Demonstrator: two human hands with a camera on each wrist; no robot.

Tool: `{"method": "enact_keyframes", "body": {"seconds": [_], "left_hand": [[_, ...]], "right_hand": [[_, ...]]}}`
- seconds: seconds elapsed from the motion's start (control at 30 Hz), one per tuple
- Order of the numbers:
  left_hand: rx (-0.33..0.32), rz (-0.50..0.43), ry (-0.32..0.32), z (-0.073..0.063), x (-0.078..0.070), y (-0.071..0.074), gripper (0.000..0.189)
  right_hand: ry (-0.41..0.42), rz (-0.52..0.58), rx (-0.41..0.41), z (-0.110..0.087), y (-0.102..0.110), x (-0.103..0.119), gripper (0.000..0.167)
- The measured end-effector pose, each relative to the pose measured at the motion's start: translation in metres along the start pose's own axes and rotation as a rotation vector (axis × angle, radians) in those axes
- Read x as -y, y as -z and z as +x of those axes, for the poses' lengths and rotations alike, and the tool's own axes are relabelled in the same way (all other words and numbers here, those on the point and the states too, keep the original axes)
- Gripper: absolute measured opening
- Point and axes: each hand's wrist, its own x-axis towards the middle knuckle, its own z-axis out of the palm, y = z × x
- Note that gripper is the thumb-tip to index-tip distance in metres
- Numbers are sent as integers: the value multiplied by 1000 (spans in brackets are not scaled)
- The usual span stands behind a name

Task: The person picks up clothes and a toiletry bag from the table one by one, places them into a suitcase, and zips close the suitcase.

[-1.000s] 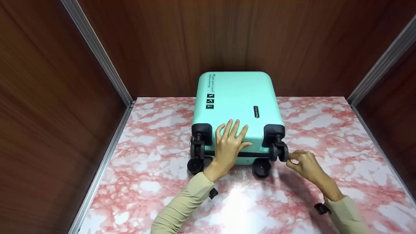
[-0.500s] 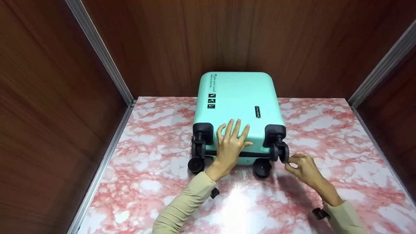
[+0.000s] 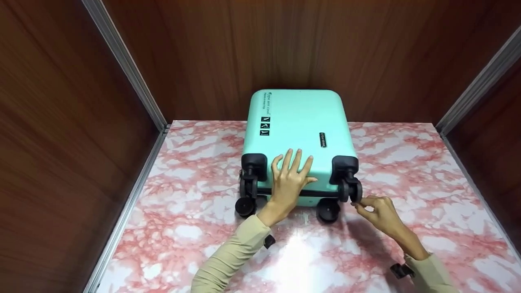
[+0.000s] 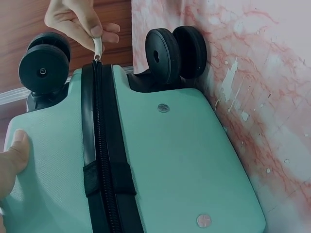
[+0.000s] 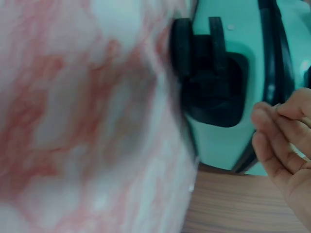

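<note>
A mint-green suitcase point(image 3: 299, 118) lies flat, its wheeled end toward me. My left hand point(image 3: 287, 183) rests on that end with fingers spread over the upper shell's edge. In the left wrist view a black zipper point(image 4: 103, 150) runs between the two shell halves. My right hand point(image 3: 380, 213) is beside the right-hand wheels, thumb and fingers pinching a pale zipper pull point(image 4: 98, 48) at the suitcase's corner. The right wrist view shows the fingertips point(image 5: 265, 116) close at the black seam, hiding most of the pull.
Black double wheels point(image 3: 350, 190) stick out at the suitcase's corners, with lower wheels point(image 3: 328, 210) near the tabletop. The pink-and-white marbled table point(image 3: 195, 183) surrounds the suitcase. Brown wood panels point(image 3: 203, 61) stand behind it and at both sides, with metal rails point(image 3: 134, 69) at the corners.
My right hand has shifted slightly down and left by the right-hand wheels, still pinching. The left hand keeps its place on the suitcase. The view has shifted slightly.
</note>
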Motion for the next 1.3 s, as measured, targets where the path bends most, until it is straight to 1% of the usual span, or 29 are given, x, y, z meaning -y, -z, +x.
{"method": "enact_keyframes", "body": {"seconds": [0.13, 0.2, 0.27, 0.37, 0.47, 0.6, 0.7, 0.8, 0.87, 0.97, 1.03, 1.17, 1.3], "left_hand": [[17, -58, 2, -1, 1, 2, 55], [31, -75, 3, -2, 1, 3, 55], [40, -84, 3, -3, 1, 3, 55], [50, -86, 5, -3, 1, 4, 55], [48, -84, 5, -3, 2, 4, 55], [21, -25, -13, -4, 1, 1, 54], [-14, 30, -41, -5, 0, -3, 55], [-53, 42, -60, -5, -3, -6, 55], [-70, 43, -63, -6, -4, -7, 55], [-67, 44, -54, -4, -5, -8, 55], [-56, 49, -49, -3, -5, -8, 55], [-53, 47, -40, 0, -4, -7, 55], [-53, 30, -28, 1, -2, -6, 54]], "right_hand": [[-169, 0, 8, -2, -1, -3, 22], [-239, -7, 29, -2, -2, -4, 20], [-280, 0, 57, -1, -3, -5, 20], [-307, -8, 99, 2, -4, -5, 21], [-292, -15, 141, 3, -4, -4, 22], [-227, -20, 161, 1, -4, -3, 27], [-184, -44, 125, -3, -4, -1, 32], [-140, -67, 71, -6, -5, 2, 36], [-101, -66, 54, -7, -9, 6, 35], [-40, -38, 55, -5, -19, 12, 30], [-21, -33, 53, -4, -25, 16, 26], [-17, -83, 30, -4, -34, 24, 24], [3, -147, 21, -4, -41, 30, 26]]}}
